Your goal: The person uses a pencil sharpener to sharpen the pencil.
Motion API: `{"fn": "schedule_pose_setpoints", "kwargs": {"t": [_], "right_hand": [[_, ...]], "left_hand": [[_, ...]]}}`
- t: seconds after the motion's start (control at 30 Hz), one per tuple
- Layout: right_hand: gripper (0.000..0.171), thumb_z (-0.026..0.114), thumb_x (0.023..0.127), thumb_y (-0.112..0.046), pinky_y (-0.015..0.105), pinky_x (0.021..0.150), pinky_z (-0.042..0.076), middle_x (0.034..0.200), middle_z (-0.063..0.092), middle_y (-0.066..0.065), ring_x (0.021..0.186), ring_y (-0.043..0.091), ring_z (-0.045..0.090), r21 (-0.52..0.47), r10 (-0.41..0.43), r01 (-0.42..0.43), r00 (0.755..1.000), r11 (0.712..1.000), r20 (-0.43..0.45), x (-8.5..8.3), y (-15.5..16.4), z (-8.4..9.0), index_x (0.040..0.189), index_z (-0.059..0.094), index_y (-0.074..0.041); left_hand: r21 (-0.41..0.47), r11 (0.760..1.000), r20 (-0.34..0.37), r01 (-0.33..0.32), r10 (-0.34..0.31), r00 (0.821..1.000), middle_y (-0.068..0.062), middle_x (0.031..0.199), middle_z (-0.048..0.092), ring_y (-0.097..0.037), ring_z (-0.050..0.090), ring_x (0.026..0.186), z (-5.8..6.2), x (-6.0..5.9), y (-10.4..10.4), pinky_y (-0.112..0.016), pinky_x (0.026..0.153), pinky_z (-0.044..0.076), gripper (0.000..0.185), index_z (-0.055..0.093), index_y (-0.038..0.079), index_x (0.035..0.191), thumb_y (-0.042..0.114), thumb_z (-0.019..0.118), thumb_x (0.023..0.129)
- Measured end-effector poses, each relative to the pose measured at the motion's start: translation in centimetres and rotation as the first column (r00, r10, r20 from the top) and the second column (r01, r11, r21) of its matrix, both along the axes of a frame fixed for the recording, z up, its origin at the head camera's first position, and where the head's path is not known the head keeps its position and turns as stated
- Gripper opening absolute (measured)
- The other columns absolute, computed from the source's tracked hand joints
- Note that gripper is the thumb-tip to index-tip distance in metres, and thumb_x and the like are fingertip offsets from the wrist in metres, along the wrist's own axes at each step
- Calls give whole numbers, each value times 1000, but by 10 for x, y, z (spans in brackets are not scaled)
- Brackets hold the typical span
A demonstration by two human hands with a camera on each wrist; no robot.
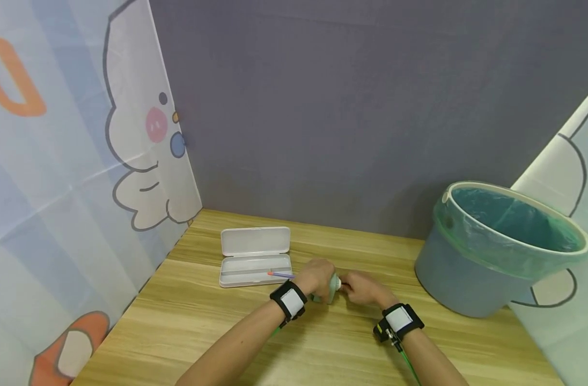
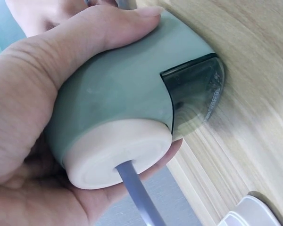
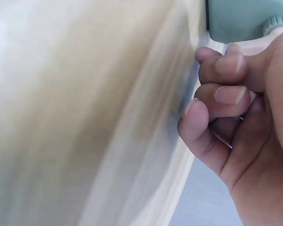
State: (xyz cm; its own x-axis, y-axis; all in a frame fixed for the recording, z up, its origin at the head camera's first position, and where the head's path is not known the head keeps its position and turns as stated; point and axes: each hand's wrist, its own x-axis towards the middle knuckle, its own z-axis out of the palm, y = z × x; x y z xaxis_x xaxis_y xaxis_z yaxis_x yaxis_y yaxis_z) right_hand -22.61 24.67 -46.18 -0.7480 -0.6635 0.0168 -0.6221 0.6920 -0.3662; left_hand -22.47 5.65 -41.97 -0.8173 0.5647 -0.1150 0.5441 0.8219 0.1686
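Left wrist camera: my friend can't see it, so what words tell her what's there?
A left hand grips a green pencil sharpener lying on a wooden table. A purple pencil sticks out of its cream end, and its dark shavings window faces the table.

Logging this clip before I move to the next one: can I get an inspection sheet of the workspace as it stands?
Surface: wooden table, bare grain.
Job's things: green pencil sharpener with a pencil stuck in its white end.
Clutter: open white pencil case, one pen inside; lined bin at right.
Hands: left hand grips the sharpener; right hand at its other end, fingers curled.
Cables: green cord from the right wristband.
Surroundings: grey back wall, cartoon-print curtains at both sides.
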Motion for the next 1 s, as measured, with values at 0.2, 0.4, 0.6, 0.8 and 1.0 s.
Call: {"fn": "schedule_pose_setpoints", "kwargs": {"t": [0.2,0.4,0.6,0.8,1.0], "right_hand": [[25,58,100,-6,18,56,34,67,42,-14,58,-3,38,-11,11,-11,999,1000,40,10,-3,-3,77,61,-14],[29,58,101,-8,19,55,35,66,40,-15,58,-3,37,-12,22,-22,1000,1000,20,18,-5,-1,73,59,-14],[29,58,103,-12,19,57,36,67,43,-14,58,-3,39,-21,-7,9,995,1000,95,24,-5,1,75,60,-16],[30,53,107,-15,19,57,35,67,43,-13,56,-2,38,-76,5,8,984,997,176,29,-3,1,77,60,-13],[29,53,106,-13,17,56,34,66,41,-14,55,-3,36,-138,29,-2,980,990,195,35,-1,1,79,61,-9]], "left_hand": [[13,1000,26,-14,14,1000,6,81,65,-12,56,71,1,1,-2,-23,65,49,41,70,17,88,27,100,62],[4,1000,31,-12,12,999,5,84,65,-12,57,74,3,-2,-4,-24,67,51,44,69,17,92,29,100,62],[24,1000,51,-15,14,999,6,83,65,-12,57,73,3,-1,-3,-24,66,51,45,69,17,90,29,101,61],[29,999,51,-27,25,998,6,83,65,-12,57,73,4,-2,-3,-25,67,51,47,69,17,91,30,101,60],[26,999,50,-19,18,999,6,82,65,-12,56,72,4,0,-2,-24,65,50,43,69,17,90,28,100,62]]}}
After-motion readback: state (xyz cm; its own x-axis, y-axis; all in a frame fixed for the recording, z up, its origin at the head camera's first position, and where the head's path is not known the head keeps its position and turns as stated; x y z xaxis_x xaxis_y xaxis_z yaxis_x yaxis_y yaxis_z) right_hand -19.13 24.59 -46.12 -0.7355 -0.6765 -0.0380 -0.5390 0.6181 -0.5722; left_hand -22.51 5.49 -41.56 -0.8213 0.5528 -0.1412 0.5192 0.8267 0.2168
